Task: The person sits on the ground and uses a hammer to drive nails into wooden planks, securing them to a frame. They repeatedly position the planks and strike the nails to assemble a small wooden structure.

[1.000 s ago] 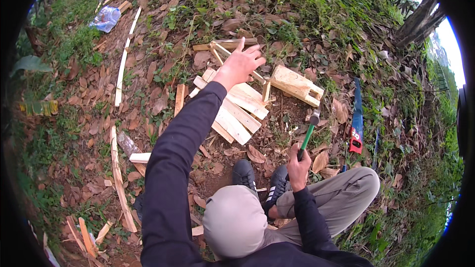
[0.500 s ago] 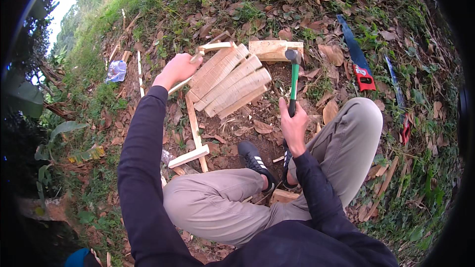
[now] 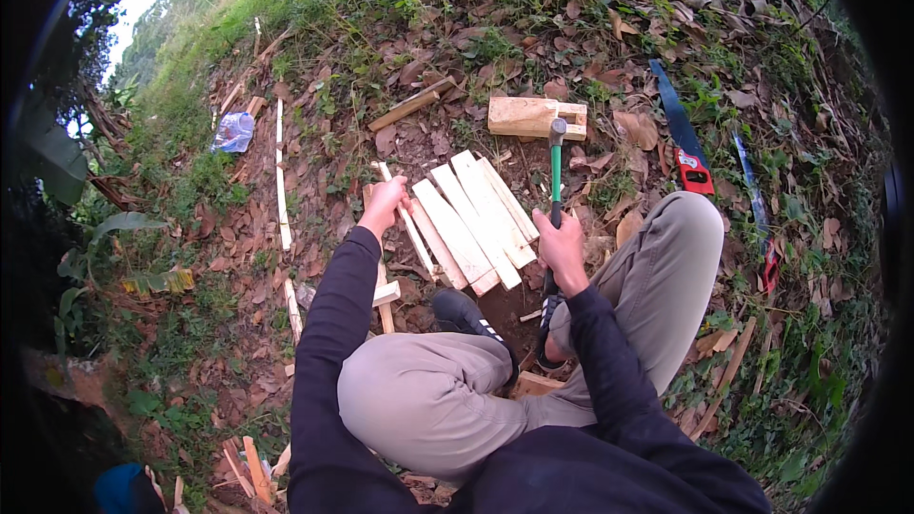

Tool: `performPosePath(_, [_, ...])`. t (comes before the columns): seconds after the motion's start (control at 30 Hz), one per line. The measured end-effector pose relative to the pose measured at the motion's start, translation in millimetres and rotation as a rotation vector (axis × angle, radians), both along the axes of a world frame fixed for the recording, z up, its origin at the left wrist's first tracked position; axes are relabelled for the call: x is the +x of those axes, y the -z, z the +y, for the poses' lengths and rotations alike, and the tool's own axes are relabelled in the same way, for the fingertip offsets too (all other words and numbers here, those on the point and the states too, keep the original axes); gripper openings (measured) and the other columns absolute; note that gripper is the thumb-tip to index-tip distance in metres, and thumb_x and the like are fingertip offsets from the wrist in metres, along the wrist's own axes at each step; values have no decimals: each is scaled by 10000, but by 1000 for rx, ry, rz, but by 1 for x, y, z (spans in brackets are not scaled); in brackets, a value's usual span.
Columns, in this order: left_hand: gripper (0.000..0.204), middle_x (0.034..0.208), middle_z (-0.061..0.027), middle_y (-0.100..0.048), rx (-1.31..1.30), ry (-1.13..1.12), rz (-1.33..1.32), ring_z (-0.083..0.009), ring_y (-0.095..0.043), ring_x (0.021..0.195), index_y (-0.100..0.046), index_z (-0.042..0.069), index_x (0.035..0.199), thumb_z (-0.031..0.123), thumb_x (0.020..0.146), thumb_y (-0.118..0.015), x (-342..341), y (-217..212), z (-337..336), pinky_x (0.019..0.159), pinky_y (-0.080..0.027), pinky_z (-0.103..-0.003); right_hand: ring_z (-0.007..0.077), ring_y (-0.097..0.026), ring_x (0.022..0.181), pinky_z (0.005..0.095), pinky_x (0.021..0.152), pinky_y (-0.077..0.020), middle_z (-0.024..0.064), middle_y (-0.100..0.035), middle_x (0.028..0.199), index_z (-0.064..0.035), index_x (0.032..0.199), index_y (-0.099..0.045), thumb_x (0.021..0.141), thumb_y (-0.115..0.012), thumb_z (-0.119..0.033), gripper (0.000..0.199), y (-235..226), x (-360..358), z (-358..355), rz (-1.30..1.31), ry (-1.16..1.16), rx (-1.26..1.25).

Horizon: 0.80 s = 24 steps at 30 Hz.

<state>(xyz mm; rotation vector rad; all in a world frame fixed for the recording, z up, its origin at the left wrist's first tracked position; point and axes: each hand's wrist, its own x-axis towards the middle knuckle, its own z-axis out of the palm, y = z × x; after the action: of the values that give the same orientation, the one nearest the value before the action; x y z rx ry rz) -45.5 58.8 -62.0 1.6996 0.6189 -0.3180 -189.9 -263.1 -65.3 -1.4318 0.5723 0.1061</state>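
Note:
My left hand (image 3: 385,204) is closed on the near-left side of a slatted wooden panel (image 3: 466,228), by a narrow strip along its left edge. Several pale boards make up the panel, set side by side with gaps between some of them, and it sits low over the ground in front of me. In my right hand (image 3: 562,246) is a hammer (image 3: 557,171) with a green and black handle, its metal head pointing away from me. The hammer is just right of the panel and apart from it. Under my left hand lies a wooden strip with a short block (image 3: 386,294) across it.
A thick wood block (image 3: 522,116) lies beyond the hammer, and a shorter piece (image 3: 411,107) to its left. Two red-handled saws, a wide one (image 3: 678,114) and a narrow one (image 3: 752,186), rest at the right. A clear plastic bag (image 3: 232,132) and long strips (image 3: 282,181) lie left.
The panel has turned over from a raised tilt and come down lower, now showing paler board faces. My left hand has come nearer and rightward with it. The hammer stays in my right hand.

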Motion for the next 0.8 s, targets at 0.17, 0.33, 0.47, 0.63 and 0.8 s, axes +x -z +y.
performPosePath(0.17, [305,558,65,-375,-35,-149,-16,-80,-369,402,-462,155,752,317,977,-588,-13,53,56,397,-360,-314,144,-524,409,346,397,-409,43,-533,557,2,735,-551,935,-670,-297,379,14,1,4,-87,-63,-106])
performPosePath(0.33, [305,572,46,-403,26,-174,-9,-84,-369,400,-487,137,745,314,969,-595,4,56,53,379,-311,-297,101,-459,369,304,351,-354,-3,-486,533,-41,763,-514,975,-644,-296,356,-6,-9,16,-13,-84,-10])
performPosePath(0.47, [387,606,-123,-621,448,-103,-65,-222,-611,448,-638,-78,805,290,917,-595,6,64,73,405,-481,-378,82,-442,368,284,342,-335,-23,-465,531,-65,776,-488,1006,-613,-335,377,-4,-12,22,-64,-122,-79])
performPosePath(0.63, [407,592,-121,-619,488,-117,-69,-224,-611,447,-646,-92,838,298,932,-578,5,60,59,417,-484,-368,121,-505,499,355,484,-400,47,-537,574,2,750,-581,980,-617,-442,501,7,-12,10,-139,-130,-273])
performPosePath(0.8, [415,594,-123,-618,470,-101,-80,-225,-604,449,-657,-75,831,319,936,-582,2,63,58,439,-490,-352,124,-499,451,338,432,-390,25,-522,562,-19,739,-561,993,-611,-413,472,1,-21,6,-34,-101,-165])
